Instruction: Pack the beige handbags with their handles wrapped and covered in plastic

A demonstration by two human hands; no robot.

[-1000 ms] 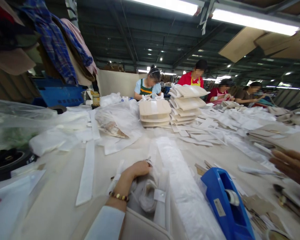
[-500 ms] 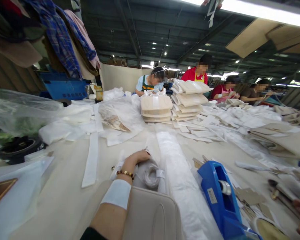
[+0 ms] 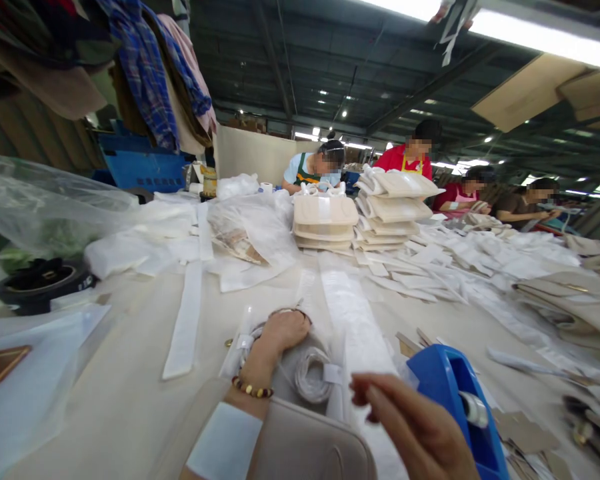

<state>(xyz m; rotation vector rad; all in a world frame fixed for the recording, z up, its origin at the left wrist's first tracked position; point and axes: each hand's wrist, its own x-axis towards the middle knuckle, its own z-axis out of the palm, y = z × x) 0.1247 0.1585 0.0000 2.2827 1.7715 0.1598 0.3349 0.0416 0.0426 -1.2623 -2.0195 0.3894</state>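
Observation:
My left hand [image 3: 283, 331] rests curled on a clear plastic packet holding a coiled white strap [image 3: 314, 373], pressing it to the table. A bead bracelet [image 3: 253, 389] circles that wrist. A beige bag [image 3: 305, 443] lies under my forearm at the bottom edge. My right hand [image 3: 414, 427] hovers low in front of the blue tape dispenser [image 3: 455, 407], fingers pinched together; whether a bit of tape sits between them is unclear.
Long white strips [image 3: 186, 320] and plastic wrap [image 3: 45, 207] cover the beige table. Stacks of cream bags [image 3: 325, 223] stand mid-table. Several seated workers [image 3: 320, 167] sit at the far side. A black tape roll [image 3: 40, 283] lies left. Clothes [image 3: 150, 73] hang overhead.
My right hand has come back from the far right edge into view beside the tape dispenser. The left hand stays on the strap packet; the view has shifted slightly left.

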